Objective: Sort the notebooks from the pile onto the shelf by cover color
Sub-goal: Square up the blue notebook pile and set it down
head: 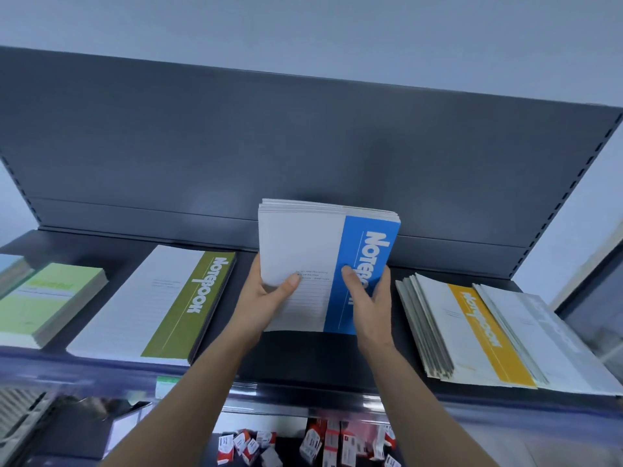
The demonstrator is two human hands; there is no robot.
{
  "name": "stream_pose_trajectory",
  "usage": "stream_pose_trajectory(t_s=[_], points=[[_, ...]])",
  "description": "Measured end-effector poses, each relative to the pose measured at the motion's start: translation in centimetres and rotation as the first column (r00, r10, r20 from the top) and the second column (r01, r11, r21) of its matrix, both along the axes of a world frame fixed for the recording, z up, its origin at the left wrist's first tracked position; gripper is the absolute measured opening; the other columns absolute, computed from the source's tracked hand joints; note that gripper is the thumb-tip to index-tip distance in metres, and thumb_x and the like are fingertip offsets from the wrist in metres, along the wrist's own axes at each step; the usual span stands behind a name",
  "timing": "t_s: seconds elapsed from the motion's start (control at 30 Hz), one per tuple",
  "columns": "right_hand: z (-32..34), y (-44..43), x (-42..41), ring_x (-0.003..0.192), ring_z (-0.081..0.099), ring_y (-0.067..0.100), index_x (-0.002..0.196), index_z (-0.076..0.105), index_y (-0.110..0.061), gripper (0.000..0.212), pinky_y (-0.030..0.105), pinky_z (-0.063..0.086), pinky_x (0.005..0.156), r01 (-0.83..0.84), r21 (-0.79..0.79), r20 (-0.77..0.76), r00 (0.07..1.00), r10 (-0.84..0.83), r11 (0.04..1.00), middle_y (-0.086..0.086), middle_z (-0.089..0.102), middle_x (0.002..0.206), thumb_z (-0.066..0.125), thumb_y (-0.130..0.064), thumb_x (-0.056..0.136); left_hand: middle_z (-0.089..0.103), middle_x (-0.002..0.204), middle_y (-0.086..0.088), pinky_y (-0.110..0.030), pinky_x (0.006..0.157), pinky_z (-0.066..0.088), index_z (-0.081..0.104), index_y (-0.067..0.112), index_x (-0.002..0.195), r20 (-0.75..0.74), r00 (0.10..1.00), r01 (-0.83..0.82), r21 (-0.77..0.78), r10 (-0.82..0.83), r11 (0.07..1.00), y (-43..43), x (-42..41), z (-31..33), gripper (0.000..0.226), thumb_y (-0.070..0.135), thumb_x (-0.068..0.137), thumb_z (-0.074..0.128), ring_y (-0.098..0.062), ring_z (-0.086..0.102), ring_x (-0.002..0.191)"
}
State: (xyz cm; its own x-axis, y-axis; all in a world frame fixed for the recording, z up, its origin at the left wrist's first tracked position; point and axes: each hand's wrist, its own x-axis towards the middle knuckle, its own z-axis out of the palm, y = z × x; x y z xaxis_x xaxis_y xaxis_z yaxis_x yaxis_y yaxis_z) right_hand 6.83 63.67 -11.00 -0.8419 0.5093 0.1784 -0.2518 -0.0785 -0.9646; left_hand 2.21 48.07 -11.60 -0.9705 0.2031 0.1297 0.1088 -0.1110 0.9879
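While left hand (266,298), right hand (368,306) hold blue notebooks (305,239), shelf (303,360) beneath

The left hand (271,296) and right hand (369,298) hide their fingers behind the blue notebook stack (303,244); the right thumb covers part of its title, and its small print is unreadable. The pale green stack (50,301) has a blurred title. Red-and-white boxes (313,443) are cut by the bottom edge, their labels illegible.

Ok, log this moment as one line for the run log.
held: blue notebooks | left hand: grips them | right hand: grips them | where: shelf, between olive-green stack and yellow pile
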Motion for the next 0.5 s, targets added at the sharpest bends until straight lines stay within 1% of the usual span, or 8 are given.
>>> stream_pose_trajectory(t_s=[0.1,0.17,0.23,0.27,0.33,0.37,0.43,0.5], points=[[0.4,-0.2,-0.1,0.102,0.061,0.001,0.13,0.045,-0.023,0.049,0.03,0.05,0.09,0.036,0.031,0.01,0.999,-0.036,0.999,-0.007,0.063,0.116,0.068,-0.02,0.087,0.058,0.122,0.01,-0.019,0.083,0.045,0.041,0.027,0.133,0.001,1.0,-0.001,-0.042,0.001,0.999,-0.3,-0.5,-0.3,0.052,0.027,0.087,0.066,-0.003,0.055,0.108],[1.8,-0.3,-0.3,0.124,0.052,0.013,0.142,0.034,-0.021,0.071,0.042,0.047,0.101,0.189,0.188,-0.048,0.982,-0.183,0.964,0.0,0.052,0.136,0.064,-0.03,0.079,0.059,0.124,0.006,-0.029,0.092,0.047,0.044,0.023,0.133,-0.007,1.0,-0.004,-0.07,0.004,0.998,-0.5,-1.0,-0.3,0.05,0.028,0.088,0.066,-0.01,0.056,0.113],[4.1,-0.3,-0.7,0.143,0.029,0.023,0.15,0.024,-0.015,0.079,0.05,0.03,0.114,0.392,0.506,-0.22,0.92,-0.324,0.769,0.007,0.031,0.154,0.056,-0.027,0.078,0.061,0.124,0.004,-0.035,0.097,0.047,0.046,0.021,0.131,-0.009,1.0,0.003,-0.086,-0.004,0.996,-0.7,-1.3,-0.3,0.047,0.028,0.088,0.066,-0.014,0.058,0.114],[5.4,-0.4,-0.9,0.146,0.021,0.025,0.151,0.023,-0.011,0.079,0.049,0.021,0.118,0.466,0.672,-0.332,0.884,-0.328,0.576,0.01,0.024,0.157,0.053,-0.021,0.078,0.061,0.123,0.004,-0.036,0.097,0.048,0.046,0.021,0.13,-0.011,1.0,0.008,-0.088,-0.009,0.996,-0.7,-1.4,-0.4,0.046,0.028,0.088,0.066,-0.015,0.059,0.114],[8.2,-1.2,-1.1,0.145,0.026,0.027,0.146,0.037,-0.01,0.073,0.049,0.014,0.118,0.482,0.858,-0.448,0.872,-0.198,0.179,0.012,0.034,0.153,0.047,-0.016,0.074,0.062,0.123,0.004,-0.036,0.096,0.048,0.046,0.022,0.13,-0.024,0.999,0.021,-0.092,-0.024,0.996,-0.8,-1.7,-0.3,0.048,0.03,0.087,0.068,-0.014,0.059,0.114],[9.1,-1.6,-1.4,0.14,0.036,0.027,0.141,0.047,-0.011,0.068,0.051,0.015,0.116,0.415,0.907,-0.406,0.906,-0.119,0.066,0.011,0.046,0.146,0.046,-0.016,0.073,0.061,0.124,0.005,-0.036,0.096,0.048,0.046,0.023,0.131,-0.032,0.999,0.029,-0.101,-0.032,0.994,-0.9,-1.7,-0.3,0.051,0.033,0.086,0.069,-0.013,0.059,0.114],[9.8,-1.9,-2.3,0.128,0.051,0.027,0.13,0.059,-0.011,0.058,0.052,0.02,0.114,0.237,0.972,-0.237,0.971,-0.037,-0.01,0.008,0.06,0.131,0.047,-0.015,0.073,0.06,0.125,0.006,-0.035,0.096,0.048,0.044,0.025,0.132,-0.032,0.999,0.036,-0.12,-0.04,0.992,-0.8,-1.8,-0.2,0.054,0.036,0.085,0.069,-0.012,0.058,0.114],[10.0,-1.6,-2.6,0.127,0.052,0.026,0.128,0.06,-0.011,0.056,0.05,0.021,0.114,0.229,0.973,-0.228,0.973,-0.043,0.019,0.006,0.062,0.129,0.044,-0.02,0.076,0.06,0.124,0.007,-0.033,0.096,0.048,0.043,0.024,0.133,-0.028,0.999,0.03,-0.13,-0.034,0.991,-0.8,-1.9,-0.2,0.05,0.03,0.089,0.066,-0.01,0.058,0.112]])
